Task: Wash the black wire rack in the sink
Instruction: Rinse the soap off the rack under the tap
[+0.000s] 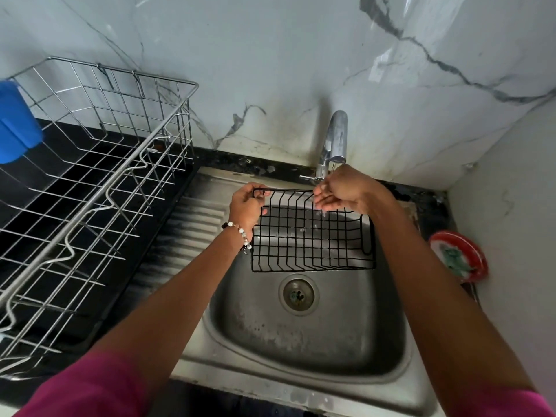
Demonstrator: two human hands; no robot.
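Note:
The black wire rack (313, 236) hangs over the steel sink (304, 326), below the tap (335, 136). My left hand (245, 206) grips the rack's far left corner, fingers curled round the top wire. My right hand (343, 189) is under the tap spout at the rack's far right edge, fingers loosely extended over the wires. Water drops show just below that hand. Whether the right fingers touch the rack I cannot tell.
A large steel dish rack (99, 182) stands on the black counter at left, with a blue plastic container (16, 121) at its far end. A red round dish (458, 255) holding a green scrubber sits right of the sink. Marble walls close in behind and at right.

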